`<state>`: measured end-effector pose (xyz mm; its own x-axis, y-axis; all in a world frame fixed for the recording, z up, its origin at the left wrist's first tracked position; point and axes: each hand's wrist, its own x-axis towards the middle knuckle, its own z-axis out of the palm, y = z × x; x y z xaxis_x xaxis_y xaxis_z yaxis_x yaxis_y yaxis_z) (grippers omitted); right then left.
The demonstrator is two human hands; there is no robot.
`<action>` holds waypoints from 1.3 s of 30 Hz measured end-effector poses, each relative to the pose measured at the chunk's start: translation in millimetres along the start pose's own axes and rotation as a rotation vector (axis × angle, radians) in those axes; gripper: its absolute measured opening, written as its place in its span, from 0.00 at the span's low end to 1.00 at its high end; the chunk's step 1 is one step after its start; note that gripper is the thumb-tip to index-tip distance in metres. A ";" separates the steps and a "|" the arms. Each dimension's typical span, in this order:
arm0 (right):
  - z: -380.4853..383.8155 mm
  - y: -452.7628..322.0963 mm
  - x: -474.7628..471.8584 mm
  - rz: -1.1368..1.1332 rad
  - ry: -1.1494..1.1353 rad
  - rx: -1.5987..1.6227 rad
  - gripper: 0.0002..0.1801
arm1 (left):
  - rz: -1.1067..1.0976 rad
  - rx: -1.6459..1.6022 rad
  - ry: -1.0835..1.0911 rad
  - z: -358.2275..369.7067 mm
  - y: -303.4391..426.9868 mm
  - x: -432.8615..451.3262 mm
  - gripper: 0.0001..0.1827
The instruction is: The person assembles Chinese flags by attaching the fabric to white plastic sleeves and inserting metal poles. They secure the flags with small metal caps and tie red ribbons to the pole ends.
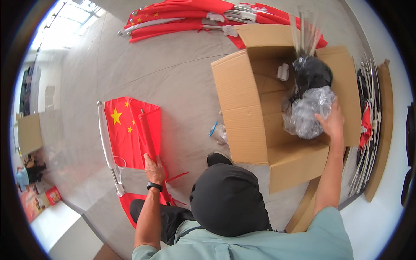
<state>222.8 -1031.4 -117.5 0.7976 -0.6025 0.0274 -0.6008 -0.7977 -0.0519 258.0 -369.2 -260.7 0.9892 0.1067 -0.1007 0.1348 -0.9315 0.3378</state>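
My left hand [154, 168] grips a rolled red flag [148, 136] that stands over a spread red flag [120, 136] with yellow stars. This spread flag hangs from a white and silver pole [106, 139] on its left side. At the right, my right hand [331, 118] touches a crumpled clear plastic bag [308, 113] over an open cardboard box [247, 110]; how firmly the fingers hold it cannot be told. Just above that bag is a black plastic bundle [313, 73]. A small white item [283, 72] lies inside the box.
Several rolled red flags on poles [182, 22] lie at the top. Thin metal poles [367, 130] lean along the right wall. Beside the box is a small clear bag with a blue edge [218, 131]. A cardboard sheet [30, 133] stands far left.
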 end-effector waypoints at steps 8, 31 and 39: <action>80.7 -245.2 -119.6 -1.050 -0.372 0.466 0.34 | -0.029 0.013 0.138 -63.6 14.1 -3.9 0.20; 180.9 -268.5 -107.0 -1.307 -0.637 0.163 0.52 | -0.136 -0.219 0.057 29.4 45.1 -73.2 0.09; 168.5 -253.5 -136.0 -1.322 -0.646 -0.352 0.52 | -0.134 -0.207 0.193 48.0 23.6 -85.4 0.05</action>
<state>275.5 -743.0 -276.2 0.5878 0.5710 -0.5731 0.6386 -0.7624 -0.1045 173.9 -417.0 -289.0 0.9517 0.3065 0.0153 0.2544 -0.8159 0.5192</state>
